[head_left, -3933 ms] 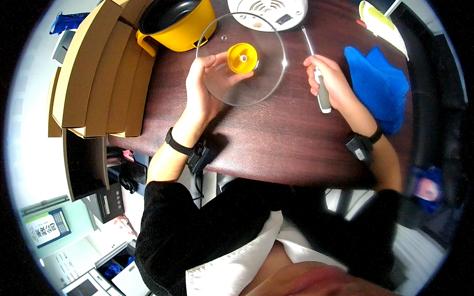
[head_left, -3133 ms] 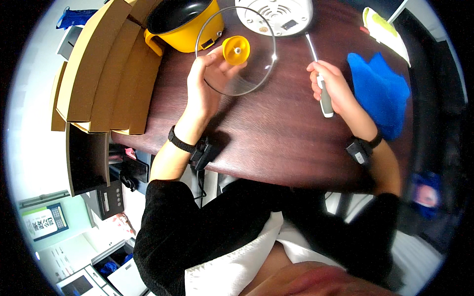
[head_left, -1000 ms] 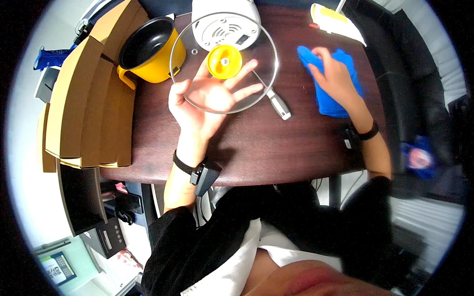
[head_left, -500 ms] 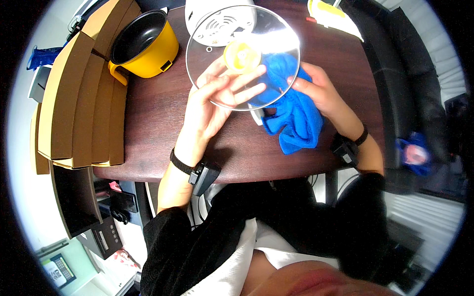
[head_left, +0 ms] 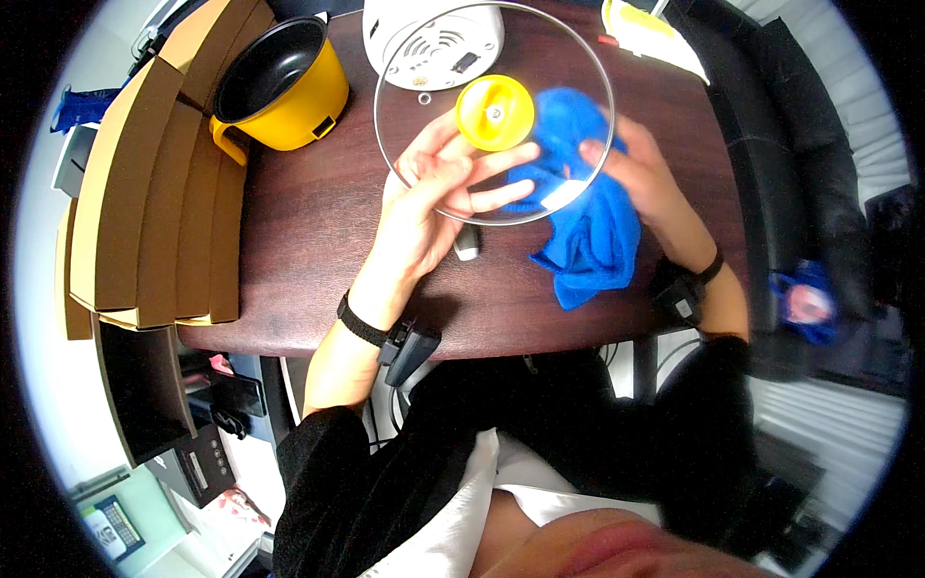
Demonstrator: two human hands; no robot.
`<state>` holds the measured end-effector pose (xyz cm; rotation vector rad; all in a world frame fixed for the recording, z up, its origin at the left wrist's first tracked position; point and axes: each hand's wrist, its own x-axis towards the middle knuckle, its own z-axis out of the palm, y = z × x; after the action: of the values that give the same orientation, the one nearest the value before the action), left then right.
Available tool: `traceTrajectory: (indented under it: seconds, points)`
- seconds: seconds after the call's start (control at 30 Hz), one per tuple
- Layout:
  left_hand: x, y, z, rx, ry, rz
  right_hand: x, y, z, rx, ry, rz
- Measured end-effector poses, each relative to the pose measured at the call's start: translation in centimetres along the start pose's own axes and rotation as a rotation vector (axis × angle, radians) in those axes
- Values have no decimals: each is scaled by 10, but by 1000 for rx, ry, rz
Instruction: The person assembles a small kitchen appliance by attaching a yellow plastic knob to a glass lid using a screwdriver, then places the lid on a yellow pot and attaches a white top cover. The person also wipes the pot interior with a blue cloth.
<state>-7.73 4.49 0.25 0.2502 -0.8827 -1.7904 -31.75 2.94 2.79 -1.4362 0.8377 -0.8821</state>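
Observation:
My left hand (head_left: 424, 197) supports a round clear glass lid (head_left: 540, 53) by its near-left part, with some fingers spread beneath the glass. A yellow knob (head_left: 495, 113) with a screw at its centre sits in the middle of the lid. At the lid's right edge, my right hand (head_left: 650, 183) grips a blue cloth (head_left: 593, 255). Part of the cloth shows through the glass, and the rest hangs down in folds. The right fingers are slightly blurred and partly behind the rim. Below the lid, a small grey-white object (head_left: 467, 244) is partly hidden by my left hand.
A yellow pot (head_left: 299, 106) with black inside stands at the back left, beside brown cardboard boxes (head_left: 135, 202). A white appliance base (head_left: 383, 21) lies behind the lid, a small ring (head_left: 424, 98) near it. A yellow-and-white item (head_left: 655, 37) rests at the back right of the table (head_left: 308, 260).
The lid has shifted right, and its knob, washed out by glare before, now shows plainly. My right hand and the blue cloth have moved slightly right. The grey-white object shows farther left.

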Motion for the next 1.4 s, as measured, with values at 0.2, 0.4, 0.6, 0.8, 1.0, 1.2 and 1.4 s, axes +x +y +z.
traceTrajectory:
  seconds: [0.2, 0.4, 0.6, 0.8, 1.0, 1.2, 1.4]
  points:
    - [-1, 2, -3, 28, 30, 44, 0, 3, 4, -57, -114, 32]
    - [2, 1, -3, 25, 85, 113, -3, 23, 20, -313, -376, -151]
    - [0, 6, -9, -41, 116, 169, 9, 12, 8, -484, -435, -36]
    - [-3, 11, -5, -85, 108, 207, 16, -4, 1, -978, 426, -546]
    - [-8, 3, 2, -53, 126, 213, 5, 16, 46, -1454, 106, -647]
    - [-9, 6, 2, 3, 110, 218, -2, 5, 55, -1470, 101, -685]
    - [-11, 5, 1, 14, 151, 193, 4, 19, 49, -1422, 30, -740]
